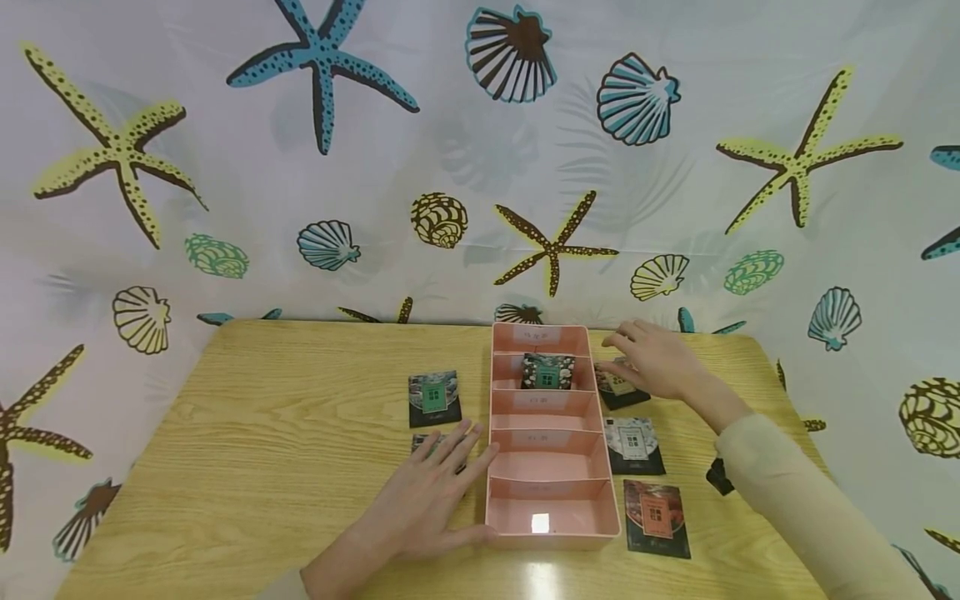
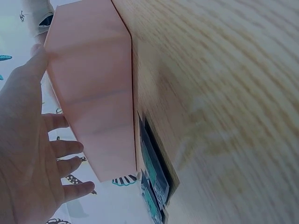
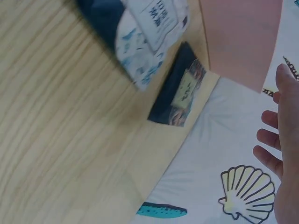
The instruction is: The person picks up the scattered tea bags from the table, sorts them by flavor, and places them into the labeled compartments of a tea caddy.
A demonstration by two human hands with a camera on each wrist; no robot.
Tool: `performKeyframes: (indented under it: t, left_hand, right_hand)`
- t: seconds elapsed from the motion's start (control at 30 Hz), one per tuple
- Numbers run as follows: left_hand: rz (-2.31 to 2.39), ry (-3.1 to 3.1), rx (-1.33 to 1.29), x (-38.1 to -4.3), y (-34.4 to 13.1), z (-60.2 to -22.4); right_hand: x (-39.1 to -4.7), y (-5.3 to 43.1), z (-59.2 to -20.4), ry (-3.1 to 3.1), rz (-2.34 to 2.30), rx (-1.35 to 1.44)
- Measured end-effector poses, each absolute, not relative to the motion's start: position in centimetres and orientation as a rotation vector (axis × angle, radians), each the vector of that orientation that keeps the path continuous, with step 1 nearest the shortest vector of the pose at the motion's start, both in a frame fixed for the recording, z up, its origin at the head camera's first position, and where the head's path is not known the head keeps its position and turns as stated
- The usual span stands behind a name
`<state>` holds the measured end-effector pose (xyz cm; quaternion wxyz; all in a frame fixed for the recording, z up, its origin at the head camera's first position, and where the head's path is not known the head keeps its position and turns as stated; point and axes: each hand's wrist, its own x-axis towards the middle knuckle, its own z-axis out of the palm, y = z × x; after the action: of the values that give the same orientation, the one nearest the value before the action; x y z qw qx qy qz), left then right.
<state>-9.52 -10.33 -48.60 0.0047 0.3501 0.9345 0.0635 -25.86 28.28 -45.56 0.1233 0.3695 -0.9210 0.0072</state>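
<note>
A pink divided box [image 1: 553, 540] stands on the table with a green-labelled sachet [image 1: 547, 372] upright in its second compartment from the back. My left hand [image 1: 420, 492] spreads its fingers along the box's left side, the thumb by the front left corner; it holds nothing. Beneath those fingers a dark sachet [image 1: 426, 443] is partly hidden, and another green-labelled sachet [image 1: 434, 398] lies behind it. Over a yellow-labelled sachet [image 1: 617, 388] at the back right hovers my right hand [image 1: 654, 360], fingers loosely bent, nothing in them. In the right wrist view that yellow-labelled sachet [image 3: 181, 88] lies apart from the hand.
Right of the box lie a white-labelled sachet [image 1: 633, 447] and a red-labelled sachet [image 1: 657, 518]. A small black object [image 1: 720, 477] is partly covered by the right sleeve. Behind the wooden table [image 1: 300, 400] hangs a cloth [image 1: 390, 275] printed with shells and starfish.
</note>
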Motion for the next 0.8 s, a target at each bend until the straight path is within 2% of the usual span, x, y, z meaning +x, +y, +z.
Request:
performKeyframes:
  t: [0.8]
  left_hand:
    - [0.161, 2.933, 1.108, -9.6, -10.3, -48.7]
  right_hand:
    - [-26.4, 31.6, -50.4, -2.973, -0.032, 0.92]
